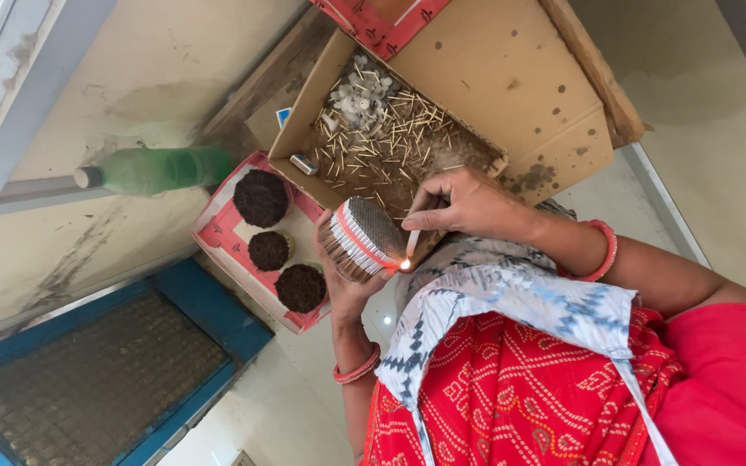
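Observation:
My left hand [344,289] grips a round bundle of thin sticks [364,235], bound with a red band, its pale stick ends facing up. My right hand [468,205] pinches a short white stick [412,243] whose lower tip burns with a small flame [405,264] right at the bundle's edge. Both wrists wear red bangles. A patterned white and grey cloth [511,298] lies over my red-clothed lap beneath the hands.
An open cardboard box [511,78] beyond my hands holds many loose sticks [390,138] and a small metal object [304,164]. A red-edged tray [218,231] carries three dark-topped round bundles [261,198]. A green bottle [161,170] lies nearby. A blue-framed rack [88,380] sits lower left.

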